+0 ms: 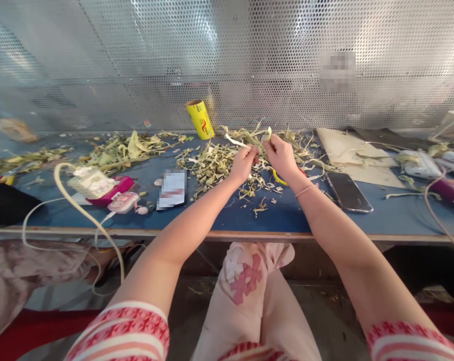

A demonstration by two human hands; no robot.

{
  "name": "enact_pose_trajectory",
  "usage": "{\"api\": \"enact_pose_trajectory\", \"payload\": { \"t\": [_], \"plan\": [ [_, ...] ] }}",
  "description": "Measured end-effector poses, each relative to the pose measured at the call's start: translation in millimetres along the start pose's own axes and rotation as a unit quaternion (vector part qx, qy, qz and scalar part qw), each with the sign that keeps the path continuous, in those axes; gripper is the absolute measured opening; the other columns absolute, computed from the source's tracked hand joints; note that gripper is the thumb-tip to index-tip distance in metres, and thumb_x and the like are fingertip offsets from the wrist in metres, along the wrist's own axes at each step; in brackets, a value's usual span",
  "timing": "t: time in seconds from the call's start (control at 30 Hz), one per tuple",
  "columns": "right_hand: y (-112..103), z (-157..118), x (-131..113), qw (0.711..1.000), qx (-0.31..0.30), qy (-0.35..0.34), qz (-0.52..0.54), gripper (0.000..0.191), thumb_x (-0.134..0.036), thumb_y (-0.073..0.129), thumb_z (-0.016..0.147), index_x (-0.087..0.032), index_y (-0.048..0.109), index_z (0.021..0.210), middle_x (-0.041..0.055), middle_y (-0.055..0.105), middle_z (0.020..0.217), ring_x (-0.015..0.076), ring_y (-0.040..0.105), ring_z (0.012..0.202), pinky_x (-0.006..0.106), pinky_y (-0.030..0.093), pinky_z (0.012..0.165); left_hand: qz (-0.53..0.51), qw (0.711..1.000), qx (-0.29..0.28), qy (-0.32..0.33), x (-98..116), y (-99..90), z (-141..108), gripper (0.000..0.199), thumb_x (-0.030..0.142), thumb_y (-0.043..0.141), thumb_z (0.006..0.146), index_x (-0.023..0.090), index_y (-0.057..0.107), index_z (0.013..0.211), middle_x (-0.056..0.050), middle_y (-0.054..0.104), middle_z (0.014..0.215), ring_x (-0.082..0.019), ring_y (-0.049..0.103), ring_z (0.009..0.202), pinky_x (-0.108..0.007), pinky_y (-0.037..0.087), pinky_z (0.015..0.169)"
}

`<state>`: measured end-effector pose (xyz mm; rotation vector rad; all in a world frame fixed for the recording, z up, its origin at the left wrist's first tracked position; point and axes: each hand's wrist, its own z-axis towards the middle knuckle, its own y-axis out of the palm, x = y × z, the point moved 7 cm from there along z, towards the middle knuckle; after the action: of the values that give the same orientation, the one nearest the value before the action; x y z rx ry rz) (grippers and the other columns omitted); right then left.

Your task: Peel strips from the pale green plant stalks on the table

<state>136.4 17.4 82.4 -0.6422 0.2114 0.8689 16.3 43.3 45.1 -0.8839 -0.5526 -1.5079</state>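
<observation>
Both of my hands meet over a heap of pale green dried plant pieces (215, 163) on the blue table. My left hand (245, 163) is closed in a pinch on a pale plant strip (235, 141) that sticks out to its upper left. Close by on the right, my right hand (281, 155) has its fingers pressed together on a green leafy piece (266, 136). The fingertips of the two hands nearly touch. Part of a yellow curved object (278, 177) shows beneath my right hand. More long leafy strips lie just behind the hands.
A yellow tube (200, 119) stands leaning behind the heap. A phone (348, 192) and cardboard (355, 150) lie at the right, a small packet (172, 189) at the left. Farther left are a leafy pile (118, 151), a pink-and-white device (124, 202) and cables. A perforated metal panel (234, 65) rises behind.
</observation>
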Motion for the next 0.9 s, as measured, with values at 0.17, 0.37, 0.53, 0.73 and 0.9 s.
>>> {"api": "enact_pose_trajectory", "payload": {
  "t": [0.17, 0.37, 0.53, 0.73, 0.9],
  "plan": [
    [5, -2, -3, 1.0, -0.012, 0.015, 0.012, 0.021, -0.026, 0.048, 0.087, -0.021, 0.04, 0.069, -0.0056, 0.037, 0.058, 0.0088, 0.032, 0.055, 0.024, 0.027, 0.057, 0.014, 0.998, 0.052, -0.017, 0, -7.6, 1, 0.045, 0.056, 0.046, 0.086, 0.02, 0.044, 0.06, 0.003, 0.042, 0.049, -0.011, 0.041, 0.05, -0.026, 0.033, 0.055],
    [10, -1, -3, 0.999, -0.018, 0.028, 0.021, 0.019, -0.028, 0.051, 0.085, -0.02, 0.047, 0.068, -0.0053, 0.039, 0.057, 0.0091, 0.034, 0.056, 0.024, 0.03, 0.059, -0.056, 0.989, 0.079, -0.111, -8, -6.5, 2, 0.039, 0.045, 0.047, 0.089, 0.02, 0.041, 0.061, 0.006, 0.033, 0.046, -0.008, 0.031, 0.042, -0.025, 0.026, 0.047],
    [9, 0, 0, 0.999, -0.021, 0.035, 0.036, 0.016, -0.031, 0.051, 0.085, -0.018, 0.057, 0.078, -0.0028, 0.049, 0.063, 0.0108, 0.042, 0.063, 0.024, 0.034, 0.063, -0.077, 0.974, 0.122, -0.174, -23, -10.4, 4, 0.037, 0.046, 0.046, 0.09, 0.019, 0.043, 0.064, 0.007, 0.034, 0.046, -0.006, 0.031, 0.041, -0.022, 0.026, 0.045],
    [8, -1, 7, 0.997, -0.015, 0.062, 0.053, 0.017, -0.032, 0.052, 0.084, -0.018, 0.057, 0.076, -0.0035, 0.047, 0.062, 0.01, 0.039, 0.06, 0.025, 0.032, 0.06, -0.052, 0.991, 0.06, -0.109, -14, -9.8, 5, 0.041, 0.054, 0.048, 0.086, 0.02, 0.044, 0.065, 0.006, 0.034, 0.046, -0.007, 0.032, 0.042, -0.024, 0.026, 0.046],
    [7, -1, 13, 0.995, -0.01, 0.075, 0.071, 0.017, -0.031, 0.052, 0.083, -0.018, 0.054, 0.071, -0.0053, 0.04, 0.059, 0.0092, 0.034, 0.058, 0.024, 0.029, 0.058, -0.021, 0.999, 0.006, -0.029, 3, -4.6, 1, 0.037, 0.054, 0.053, 0.084, 0.02, 0.049, 0.068, 0.005, 0.037, 0.049, -0.008, 0.035, 0.046, -0.026, 0.028, 0.05]
  ]
}}
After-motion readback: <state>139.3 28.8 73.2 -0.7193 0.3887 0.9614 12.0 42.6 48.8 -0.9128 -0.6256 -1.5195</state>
